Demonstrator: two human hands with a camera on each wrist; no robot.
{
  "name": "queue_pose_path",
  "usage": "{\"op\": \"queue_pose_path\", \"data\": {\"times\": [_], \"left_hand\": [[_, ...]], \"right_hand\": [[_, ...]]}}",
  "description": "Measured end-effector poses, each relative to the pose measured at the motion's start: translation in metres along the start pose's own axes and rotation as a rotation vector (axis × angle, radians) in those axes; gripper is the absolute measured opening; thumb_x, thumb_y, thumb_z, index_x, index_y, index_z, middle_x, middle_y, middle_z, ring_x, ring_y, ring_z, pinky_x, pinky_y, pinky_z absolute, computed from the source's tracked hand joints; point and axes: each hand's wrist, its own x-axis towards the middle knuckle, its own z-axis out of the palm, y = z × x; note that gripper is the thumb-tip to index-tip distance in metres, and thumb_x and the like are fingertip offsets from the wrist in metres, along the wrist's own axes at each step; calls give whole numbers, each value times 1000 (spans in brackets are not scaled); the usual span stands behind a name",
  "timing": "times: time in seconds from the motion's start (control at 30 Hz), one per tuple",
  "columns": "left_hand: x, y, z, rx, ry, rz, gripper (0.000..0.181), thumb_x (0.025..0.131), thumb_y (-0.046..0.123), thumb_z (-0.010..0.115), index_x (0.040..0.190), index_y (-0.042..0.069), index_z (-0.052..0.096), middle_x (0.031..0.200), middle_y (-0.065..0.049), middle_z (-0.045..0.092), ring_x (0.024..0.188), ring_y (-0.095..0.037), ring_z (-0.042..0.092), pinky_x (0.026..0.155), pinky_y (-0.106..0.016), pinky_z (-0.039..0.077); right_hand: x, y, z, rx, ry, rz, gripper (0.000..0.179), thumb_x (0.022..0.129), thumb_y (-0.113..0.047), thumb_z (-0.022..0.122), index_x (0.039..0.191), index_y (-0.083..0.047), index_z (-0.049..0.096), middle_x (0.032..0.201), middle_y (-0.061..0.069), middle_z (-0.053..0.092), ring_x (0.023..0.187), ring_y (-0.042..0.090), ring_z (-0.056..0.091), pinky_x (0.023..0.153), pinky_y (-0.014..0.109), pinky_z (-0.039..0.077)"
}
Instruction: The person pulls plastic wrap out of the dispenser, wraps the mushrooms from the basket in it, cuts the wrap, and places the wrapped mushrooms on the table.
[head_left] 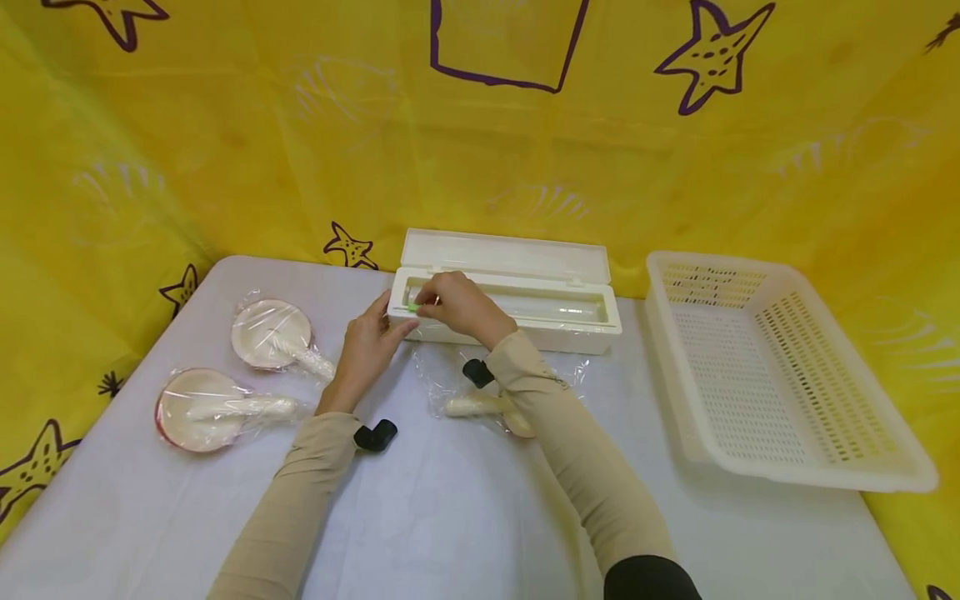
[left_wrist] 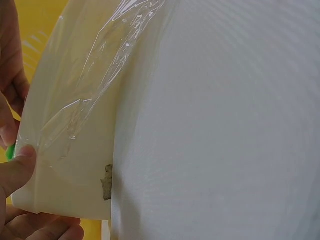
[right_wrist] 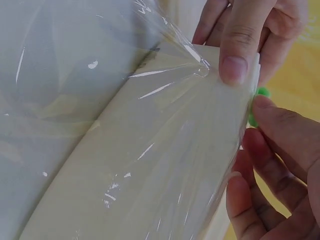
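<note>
A white plastic-wrap dispenser box (head_left: 540, 337) stands at the back of the table, its lid (head_left: 510, 254) raised and a clear roll (head_left: 547, 307) inside. My left hand (head_left: 365, 354) grips the box's left end, with the thumb (left_wrist: 20, 167) on the front face and the fingers around the end. On the front rim at that end, my right hand (head_left: 465, 302) pinches a small green slider (right_wrist: 262, 93) between thumb and fingers. Clear film (right_wrist: 165, 130) hangs wrinkled over the front of the box. In front of it, film covers a cream spoon-like piece (head_left: 472, 406), partly hidden by my right forearm.
To the left lie two film-wrapped cream bowls (head_left: 255, 332) (head_left: 180, 429), each with a spoon-like handle on it. A large white perforated basket (head_left: 678, 392) stands on the right. A yellow patterned cloth (head_left: 262, 150) hangs behind the table (head_left: 450, 517).
</note>
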Motion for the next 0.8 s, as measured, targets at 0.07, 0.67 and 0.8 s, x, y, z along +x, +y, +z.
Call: {"op": "queue_pose_path", "data": {"times": [0.07,0.67,0.8], "left_hand": [[0,1,1,0,-2,4,58,93,21,70,144,4,48,136,-26,57,122,-40,59,95,-49,53],[-1,-1,1,-6,5,-18,61,92,21,71,145,3,46,138,-26,56,122,-41,59,99,-49,51],[-1,0,1,2,19,-8,61,91,21,72,143,3,48,136,-25,58,122,-40,60,98,-49,52]], "right_hand": [[-2,2,-2,-7,-9,2,22,95,-14,67,112,-3,74,109,11,74,100,21,68,89,30,54],[-36,34,-21,30,-13,44,20,93,-15,69,109,-3,74,105,11,75,93,22,68,85,31,55],[-46,42,-26,20,-2,58,20,93,-15,69,109,-3,74,103,10,75,92,22,68,84,32,54]]}}
